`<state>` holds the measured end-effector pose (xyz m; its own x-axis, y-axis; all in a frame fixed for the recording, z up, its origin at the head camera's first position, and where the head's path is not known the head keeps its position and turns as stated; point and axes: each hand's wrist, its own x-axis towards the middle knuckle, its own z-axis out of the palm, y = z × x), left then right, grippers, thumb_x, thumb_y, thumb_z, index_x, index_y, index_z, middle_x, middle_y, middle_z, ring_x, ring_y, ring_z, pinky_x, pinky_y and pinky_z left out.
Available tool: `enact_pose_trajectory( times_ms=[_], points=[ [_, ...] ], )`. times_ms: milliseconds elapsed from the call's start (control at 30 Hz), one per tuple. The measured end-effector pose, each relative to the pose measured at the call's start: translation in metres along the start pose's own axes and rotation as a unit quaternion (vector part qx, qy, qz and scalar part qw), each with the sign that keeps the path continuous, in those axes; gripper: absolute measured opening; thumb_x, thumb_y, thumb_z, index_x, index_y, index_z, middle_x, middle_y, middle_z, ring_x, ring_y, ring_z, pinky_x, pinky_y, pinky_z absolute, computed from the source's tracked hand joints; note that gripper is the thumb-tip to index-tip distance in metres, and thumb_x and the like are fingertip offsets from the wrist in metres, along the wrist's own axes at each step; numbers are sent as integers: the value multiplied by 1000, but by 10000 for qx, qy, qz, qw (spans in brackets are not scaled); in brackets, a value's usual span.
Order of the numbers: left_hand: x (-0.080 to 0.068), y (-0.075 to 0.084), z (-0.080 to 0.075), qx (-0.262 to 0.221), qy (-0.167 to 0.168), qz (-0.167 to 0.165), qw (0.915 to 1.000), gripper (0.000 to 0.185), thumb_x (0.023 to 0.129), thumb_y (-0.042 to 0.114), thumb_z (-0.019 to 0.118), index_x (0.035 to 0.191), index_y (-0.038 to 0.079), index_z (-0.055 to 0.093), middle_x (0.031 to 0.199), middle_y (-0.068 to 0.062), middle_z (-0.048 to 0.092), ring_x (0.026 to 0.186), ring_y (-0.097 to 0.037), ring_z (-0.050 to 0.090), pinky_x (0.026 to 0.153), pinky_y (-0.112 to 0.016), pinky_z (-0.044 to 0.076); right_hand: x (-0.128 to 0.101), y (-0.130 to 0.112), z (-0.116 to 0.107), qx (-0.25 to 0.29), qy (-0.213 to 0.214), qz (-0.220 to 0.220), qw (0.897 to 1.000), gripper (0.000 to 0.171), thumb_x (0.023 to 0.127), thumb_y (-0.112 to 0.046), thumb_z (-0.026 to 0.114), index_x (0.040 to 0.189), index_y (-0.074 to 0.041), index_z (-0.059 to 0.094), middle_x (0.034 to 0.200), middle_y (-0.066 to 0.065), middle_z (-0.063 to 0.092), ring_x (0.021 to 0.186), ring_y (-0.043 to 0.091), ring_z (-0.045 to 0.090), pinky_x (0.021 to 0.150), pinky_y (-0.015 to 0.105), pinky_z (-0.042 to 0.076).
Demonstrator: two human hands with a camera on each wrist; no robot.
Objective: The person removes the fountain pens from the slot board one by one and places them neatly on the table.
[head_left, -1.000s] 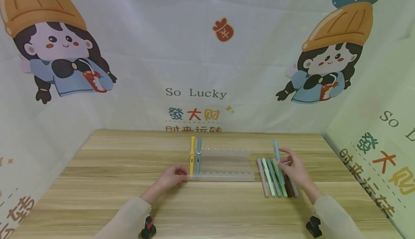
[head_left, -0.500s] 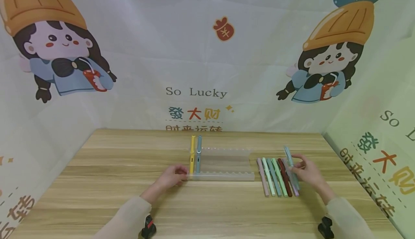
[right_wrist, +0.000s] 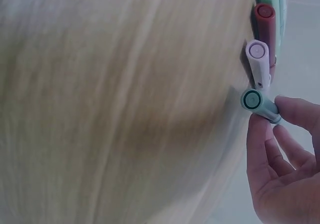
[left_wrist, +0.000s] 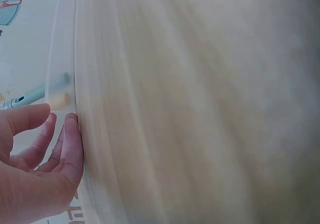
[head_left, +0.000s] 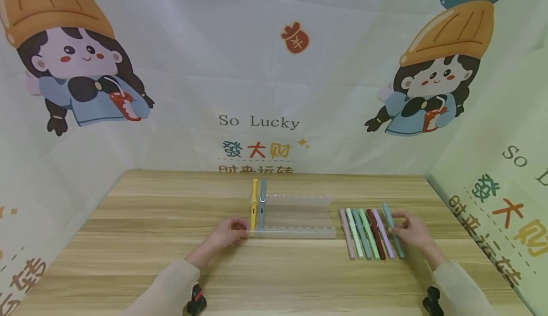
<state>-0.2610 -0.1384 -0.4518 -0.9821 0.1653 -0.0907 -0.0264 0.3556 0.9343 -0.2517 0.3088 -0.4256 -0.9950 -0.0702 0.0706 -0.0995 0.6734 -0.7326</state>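
Note:
A clear notched pen rack (head_left: 295, 233) stands mid-table, with a yellow pen (head_left: 254, 206) and a grey-blue pen (head_left: 262, 206) lying across its left end. My left hand (head_left: 229, 232) holds the rack's left front corner between thumb and fingers, seen closely in the left wrist view. At the right, my right hand (head_left: 412, 232) pinches a blue-green pen (head_left: 387, 213) by its side. That pen slants at the right end of a row of pens, beside a lilac pen (head_left: 383, 232). In the right wrist view its round end (right_wrist: 252, 99) faces the camera.
Left of the lilac pen lie a dark red pen (head_left: 376, 235), a light green pen (head_left: 369, 235) and several others, side by side. The wooden table (head_left: 274, 278) meets a printed cloth backdrop (head_left: 342, 92) at the back and sides.
My right hand has moved right with the blue-green pen, from over the row to its right end, and lowered it beside the lilac pen. My left hand stays at the rack's corner.

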Motion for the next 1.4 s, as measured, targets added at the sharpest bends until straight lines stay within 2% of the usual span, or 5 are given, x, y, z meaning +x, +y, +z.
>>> enact_pose_trajectory(
  times_ms=[200, 567, 1133, 1400],
  points=[
    [0, 0, -1, 46, -57, 124, 9999, 13, 80, -4, 57, 92, -8, 54, 79, -7, 55, 69, -16, 53, 58, -29, 47, 4, 7, 2, -244, -77, 78, 9996, 40, 77, 1, 58, 110, 17, 43, 75, 16, 59, 59, 20, 53, 51, 31, 45],
    [0, 0, -1, 56, -41, 122, 9999, 13, 80, -4, 57, 92, -7, 54, 80, -7, 56, 69, -16, 53, 58, -30, 47, 7, 9, 4, -441, -141, 297, 9985, 37, 78, -2, 59, 108, 15, 45, 76, 16, 59, 57, 17, 53, 51, 30, 45],
    [-1, 0, -1, 106, -67, 136, 9998, 14, 80, -4, 57, 93, -8, 54, 80, -8, 55, 68, -16, 52, 58, -30, 47, 5, 6, 7, -258, -53, 302, 9992, 31, 78, 1, 56, 104, 16, 48, 76, 15, 58, 61, 19, 54, 52, 31, 48],
    [-2, 1, -1, 61, -65, 64, 9999, 15, 80, -4, 57, 94, -8, 54, 81, -9, 55, 69, -17, 52, 58, -31, 47, 5, 3, 5, -305, -49, 368, 9988, 35, 83, -6, 54, 110, 15, 45, 84, 20, 57, 61, 18, 54, 53, 31, 47]
  ],
)
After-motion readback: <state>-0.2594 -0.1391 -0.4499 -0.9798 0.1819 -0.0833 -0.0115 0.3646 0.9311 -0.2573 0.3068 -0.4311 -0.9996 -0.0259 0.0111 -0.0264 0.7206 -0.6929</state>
